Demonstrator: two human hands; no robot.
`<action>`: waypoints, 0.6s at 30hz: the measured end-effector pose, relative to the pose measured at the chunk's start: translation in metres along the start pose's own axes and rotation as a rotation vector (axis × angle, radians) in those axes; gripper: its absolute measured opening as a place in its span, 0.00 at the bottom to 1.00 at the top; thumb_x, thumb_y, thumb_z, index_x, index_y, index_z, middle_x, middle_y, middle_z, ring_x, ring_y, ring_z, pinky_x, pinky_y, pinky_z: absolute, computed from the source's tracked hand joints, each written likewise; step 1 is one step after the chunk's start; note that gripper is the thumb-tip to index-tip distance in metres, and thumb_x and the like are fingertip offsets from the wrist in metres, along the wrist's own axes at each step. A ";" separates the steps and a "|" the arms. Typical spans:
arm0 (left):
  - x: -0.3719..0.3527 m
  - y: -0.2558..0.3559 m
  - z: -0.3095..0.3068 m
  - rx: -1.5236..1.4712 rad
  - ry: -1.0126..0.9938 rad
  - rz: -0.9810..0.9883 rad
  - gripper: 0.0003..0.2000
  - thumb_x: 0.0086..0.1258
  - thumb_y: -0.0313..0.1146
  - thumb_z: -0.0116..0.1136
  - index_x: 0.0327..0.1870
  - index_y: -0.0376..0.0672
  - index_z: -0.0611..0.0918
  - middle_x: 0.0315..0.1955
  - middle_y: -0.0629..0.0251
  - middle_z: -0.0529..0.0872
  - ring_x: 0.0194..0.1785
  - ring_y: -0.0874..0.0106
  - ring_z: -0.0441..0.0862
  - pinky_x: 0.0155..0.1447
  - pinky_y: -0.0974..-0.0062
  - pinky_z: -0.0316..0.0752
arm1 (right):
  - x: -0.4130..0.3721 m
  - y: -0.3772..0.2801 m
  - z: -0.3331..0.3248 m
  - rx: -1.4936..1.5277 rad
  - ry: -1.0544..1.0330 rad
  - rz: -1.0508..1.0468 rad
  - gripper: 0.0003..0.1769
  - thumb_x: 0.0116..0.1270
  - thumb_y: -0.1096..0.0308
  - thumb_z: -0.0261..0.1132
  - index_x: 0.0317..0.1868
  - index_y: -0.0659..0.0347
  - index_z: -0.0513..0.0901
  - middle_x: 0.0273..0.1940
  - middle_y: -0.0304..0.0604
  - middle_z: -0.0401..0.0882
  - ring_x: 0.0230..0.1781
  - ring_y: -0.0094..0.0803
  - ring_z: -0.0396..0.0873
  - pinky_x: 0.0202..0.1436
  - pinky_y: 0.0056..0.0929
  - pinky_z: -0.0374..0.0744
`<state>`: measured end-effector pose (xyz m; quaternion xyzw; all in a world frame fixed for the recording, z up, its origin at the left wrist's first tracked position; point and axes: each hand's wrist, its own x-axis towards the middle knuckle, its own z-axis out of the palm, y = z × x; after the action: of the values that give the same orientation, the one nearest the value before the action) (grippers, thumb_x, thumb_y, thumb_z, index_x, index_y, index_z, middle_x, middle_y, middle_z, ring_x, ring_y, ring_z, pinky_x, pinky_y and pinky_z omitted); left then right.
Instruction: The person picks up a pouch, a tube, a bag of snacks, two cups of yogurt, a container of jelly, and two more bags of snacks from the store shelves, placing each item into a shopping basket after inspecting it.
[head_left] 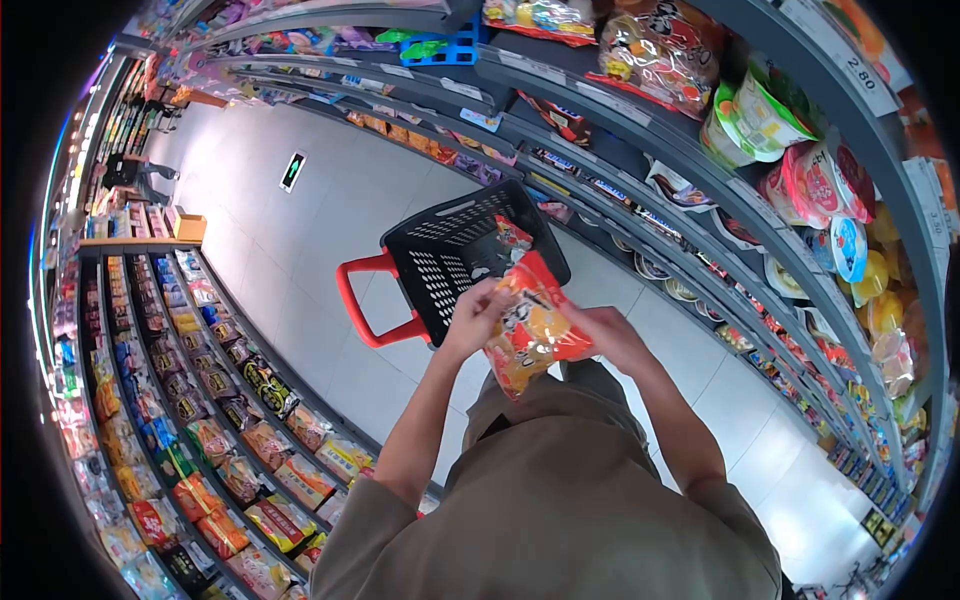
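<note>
A red and clear snack bag (535, 325) with yellowish contents is held between my two hands in front of my body. My left hand (478, 315) grips its left edge, fingers bent onto the plastic. On the opposite edge, my right hand (603, 335) holds the bag, its fingertips partly hidden by it. Just beyond the bag stands a black shopping basket (440, 285) with a red handle (348, 300) on the floor. Inside the basket lies a small red and dark packet (513, 233), partly hidden by the held bag.
Shelves of packaged snacks (240, 430) curve along the left. On the right, shelves hold bags and jelly cups (765, 115). The tiled floor (330, 150) runs between them, with a green arrow sign (292, 172). Another person (150, 170) stands at the far left.
</note>
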<state>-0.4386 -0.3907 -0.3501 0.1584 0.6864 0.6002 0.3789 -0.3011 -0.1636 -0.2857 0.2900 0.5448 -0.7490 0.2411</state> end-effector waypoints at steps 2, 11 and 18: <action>-0.010 -0.016 -0.018 0.039 0.079 -0.028 0.12 0.82 0.36 0.55 0.42 0.37 0.83 0.36 0.71 0.86 0.40 0.84 0.77 0.46 0.82 0.72 | 0.017 0.006 0.008 -0.100 -0.017 -0.071 0.33 0.75 0.42 0.60 0.47 0.73 0.86 0.40 0.48 0.89 0.43 0.31 0.88 0.43 0.32 0.87; -0.046 -0.023 -0.140 0.328 0.697 -0.062 0.14 0.77 0.36 0.61 0.56 0.39 0.79 0.52 0.63 0.83 0.52 0.71 0.81 0.54 0.73 0.76 | 0.167 0.041 0.077 -0.857 0.237 -0.528 0.17 0.75 0.63 0.56 0.32 0.68 0.80 0.33 0.64 0.82 0.36 0.63 0.82 0.42 0.57 0.78; -0.076 -0.052 -0.261 0.920 0.994 -0.157 0.23 0.77 0.42 0.58 0.63 0.34 0.74 0.58 0.52 0.80 0.62 0.60 0.78 0.67 0.63 0.71 | 0.366 0.115 0.042 -0.917 0.420 -0.105 0.19 0.73 0.60 0.56 0.35 0.68 0.86 0.39 0.64 0.85 0.43 0.61 0.84 0.52 0.55 0.81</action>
<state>-0.5620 -0.6373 -0.3758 -0.0416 0.9737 0.2194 -0.0450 -0.4918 -0.2538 -0.6084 0.2710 0.8681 -0.3695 0.1910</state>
